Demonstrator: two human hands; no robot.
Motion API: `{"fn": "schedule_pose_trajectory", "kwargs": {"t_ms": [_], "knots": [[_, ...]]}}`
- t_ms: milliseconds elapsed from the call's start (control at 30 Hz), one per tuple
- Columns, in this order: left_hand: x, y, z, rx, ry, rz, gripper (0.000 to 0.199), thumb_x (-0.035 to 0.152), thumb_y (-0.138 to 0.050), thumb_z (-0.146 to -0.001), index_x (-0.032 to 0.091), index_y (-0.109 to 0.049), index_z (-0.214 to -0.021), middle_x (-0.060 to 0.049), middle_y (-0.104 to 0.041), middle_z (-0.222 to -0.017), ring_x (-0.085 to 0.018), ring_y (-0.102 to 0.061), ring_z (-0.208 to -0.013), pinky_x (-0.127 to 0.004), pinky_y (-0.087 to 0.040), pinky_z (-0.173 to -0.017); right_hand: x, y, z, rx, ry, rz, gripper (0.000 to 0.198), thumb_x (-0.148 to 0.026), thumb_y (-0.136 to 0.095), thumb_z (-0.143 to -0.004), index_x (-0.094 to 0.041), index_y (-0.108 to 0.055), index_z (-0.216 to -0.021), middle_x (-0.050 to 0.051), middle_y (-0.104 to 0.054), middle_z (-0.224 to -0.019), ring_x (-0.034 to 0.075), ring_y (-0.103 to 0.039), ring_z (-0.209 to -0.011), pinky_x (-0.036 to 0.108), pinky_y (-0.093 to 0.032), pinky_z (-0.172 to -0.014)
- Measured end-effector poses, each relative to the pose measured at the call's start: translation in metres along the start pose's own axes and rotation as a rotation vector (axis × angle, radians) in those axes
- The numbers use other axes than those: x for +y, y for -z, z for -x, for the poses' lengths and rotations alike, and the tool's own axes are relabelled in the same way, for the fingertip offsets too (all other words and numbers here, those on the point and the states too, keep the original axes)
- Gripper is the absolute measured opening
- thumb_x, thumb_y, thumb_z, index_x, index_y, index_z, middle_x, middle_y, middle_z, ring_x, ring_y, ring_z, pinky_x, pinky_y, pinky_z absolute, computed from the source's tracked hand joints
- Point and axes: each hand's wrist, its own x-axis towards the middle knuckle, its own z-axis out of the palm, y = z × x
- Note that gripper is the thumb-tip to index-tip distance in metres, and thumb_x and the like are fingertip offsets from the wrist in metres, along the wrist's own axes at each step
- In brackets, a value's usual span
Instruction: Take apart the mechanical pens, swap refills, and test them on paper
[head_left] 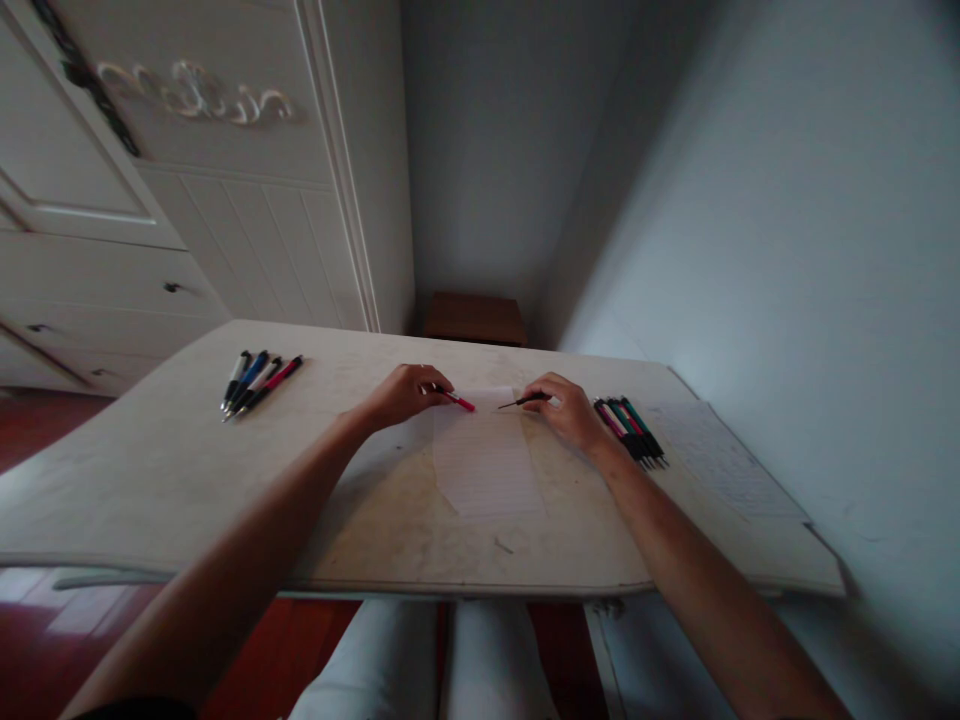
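Note:
My left hand (405, 396) is closed on a red pen barrel (461, 402), whose end points right over the top of a lined paper sheet (487, 460). Across from it, my right hand (571, 412) pinches a dark pen part with a thin refill (517, 402) that points left toward the barrel. A small gap separates the two pieces. Beside my right hand, several pens (631, 432) with black grips lie in a row. Farther left, several more pens (259, 385) in white, blue and red are fanned out.
The pale table (225, 480) carries written paper sheets (720, 465) at its right edge, by the wall. A small dark mark (503, 546) shows near the front edge. White cabinets (255, 230) stand behind on the left, and a brown wooden piece (474, 317) is beyond the table.

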Motion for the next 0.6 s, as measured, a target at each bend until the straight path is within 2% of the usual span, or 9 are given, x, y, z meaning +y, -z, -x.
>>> {"fn": "schedule_pose_trajectory", "kwargs": {"t_ms": [167, 367, 600], "knots": [[-0.0007, 0.0072, -0.0002, 0.009, -0.033, -0.021, 0.015, 0.03, -0.068, -0.081, 0.018, -0.075, -0.087, -0.004, -0.074, -0.086, -0.014, -0.063, -0.072, -0.025, -0.05, -0.068, 0.0031, 0.0055, -0.0016, -0.006, -0.01, -0.022, 0.01, -0.032, -0.07, -0.084, -0.022, -0.073, -0.081, 0.005, -0.067, -0.084, 0.02, -0.063, -0.081, 0.034, -0.049, -0.076], [-0.0044, 0.0059, 0.0015, -0.05, -0.036, -0.087, 0.014, 0.024, -0.066, -0.081, 0.018, -0.074, -0.09, -0.004, -0.074, -0.087, -0.015, -0.064, -0.073, -0.027, -0.05, -0.072, -0.0004, 0.0048, -0.0017, 0.019, -0.021, -0.066, 0.015, -0.037, -0.071, -0.082, -0.023, -0.073, -0.08, 0.005, -0.068, -0.082, 0.021, -0.064, -0.081, 0.035, -0.05, -0.077], [-0.0007, -0.0008, 0.0041, -0.074, -0.133, -0.266, 0.016, 0.032, -0.065, -0.085, 0.019, -0.074, -0.088, -0.007, -0.072, -0.093, -0.021, -0.064, -0.09, -0.035, -0.049, -0.086, -0.0037, -0.0029, 0.0001, 0.069, -0.079, -0.126, 0.019, -0.041, -0.075, -0.077, -0.021, -0.073, -0.079, 0.006, -0.069, -0.082, 0.02, -0.063, -0.076, 0.034, -0.05, -0.072]]}}
